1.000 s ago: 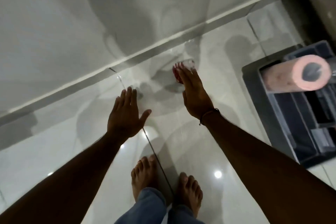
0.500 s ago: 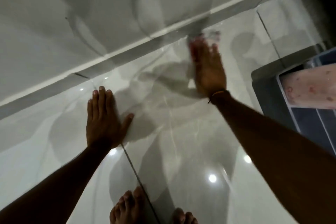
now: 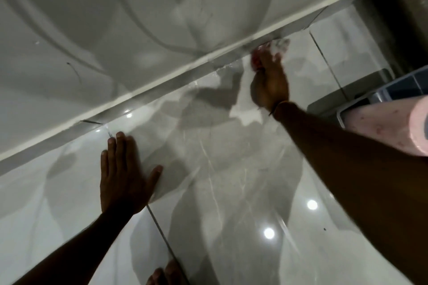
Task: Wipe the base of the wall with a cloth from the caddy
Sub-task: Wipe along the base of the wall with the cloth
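My right hand (image 3: 269, 81) presses a white and red cloth (image 3: 279, 46) against the grey skirting at the base of the wall (image 3: 162, 81), upper right of centre. Fingers cover most of the cloth; only its blurred far end shows. My left hand (image 3: 124, 173) lies flat on the glossy floor tile with fingers spread, well to the left and nearer me, holding nothing. The grey caddy (image 3: 361, 104) stands on the floor at the right edge, just right of my right wrist.
A pink paper roll (image 3: 393, 129) lies across the caddy. A dark vertical edge (image 3: 389, 18) closes the wall at upper right. A bare foot (image 3: 166, 275) shows at the bottom edge. The shiny floor tiles (image 3: 231, 192) reflect ceiling lights.
My right hand has slid forward with the cloth from the open floor up to the skirting. My left hand has stayed planted flat on the tile. The view has tipped forward, so the feet dropped out.
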Demonstrator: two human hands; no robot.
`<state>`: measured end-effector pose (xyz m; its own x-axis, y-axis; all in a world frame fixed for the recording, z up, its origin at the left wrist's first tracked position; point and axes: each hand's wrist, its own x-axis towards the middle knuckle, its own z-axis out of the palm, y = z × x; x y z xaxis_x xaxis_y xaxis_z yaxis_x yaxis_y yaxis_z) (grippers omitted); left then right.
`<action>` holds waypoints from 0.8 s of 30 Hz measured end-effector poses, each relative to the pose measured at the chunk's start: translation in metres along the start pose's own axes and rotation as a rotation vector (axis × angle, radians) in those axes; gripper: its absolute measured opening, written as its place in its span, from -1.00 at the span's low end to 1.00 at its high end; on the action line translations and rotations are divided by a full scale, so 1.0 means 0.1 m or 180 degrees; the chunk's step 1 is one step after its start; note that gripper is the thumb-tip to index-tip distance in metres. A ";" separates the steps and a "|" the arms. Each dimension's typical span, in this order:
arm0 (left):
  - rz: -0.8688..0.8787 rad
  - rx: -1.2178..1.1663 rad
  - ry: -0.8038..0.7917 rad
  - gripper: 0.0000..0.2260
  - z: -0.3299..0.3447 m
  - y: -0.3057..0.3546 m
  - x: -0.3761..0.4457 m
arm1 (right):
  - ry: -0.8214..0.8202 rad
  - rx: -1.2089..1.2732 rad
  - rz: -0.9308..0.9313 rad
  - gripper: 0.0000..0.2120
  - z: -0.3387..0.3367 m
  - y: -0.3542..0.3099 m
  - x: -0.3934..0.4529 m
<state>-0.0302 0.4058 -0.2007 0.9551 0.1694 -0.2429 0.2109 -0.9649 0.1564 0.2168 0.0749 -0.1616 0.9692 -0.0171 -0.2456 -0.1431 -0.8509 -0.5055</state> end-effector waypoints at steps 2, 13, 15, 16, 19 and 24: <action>0.0013 -0.0006 0.0004 -0.07 -0.01 0.00 -0.01 | -0.0104 0.0051 -0.0483 -0.43 0.31 -0.27 -0.32; 0.0179 -0.0067 -0.0222 -0.05 -0.06 -0.09 0.00 | -0.0186 -0.0358 -0.1510 -0.28 1.33 -1.19 -1.22; 0.0193 -0.0075 -0.0248 -0.05 -0.06 -0.10 0.01 | -0.0152 -0.0241 -0.1089 -0.26 1.38 -1.30 -1.30; 0.0197 -0.0079 -0.0239 -0.05 -0.06 -0.11 0.01 | -0.0166 -0.0281 -0.1037 -0.26 1.42 -1.37 -1.34; 0.0202 -0.0087 -0.0207 -0.06 -0.04 -0.13 0.02 | -0.0313 -0.0654 -0.1480 -0.26 1.50 -1.43 -1.40; 0.0217 -0.0059 -0.0048 -0.05 -0.02 -0.14 0.01 | -0.0400 -0.1008 -0.1998 -0.29 1.34 -1.20 -1.22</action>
<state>-0.0315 0.4201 -0.2014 0.9642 0.1001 -0.2455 0.1493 -0.9702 0.1906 0.0892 0.2495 -0.1817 0.8164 0.5704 -0.0900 0.5178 -0.7922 -0.3230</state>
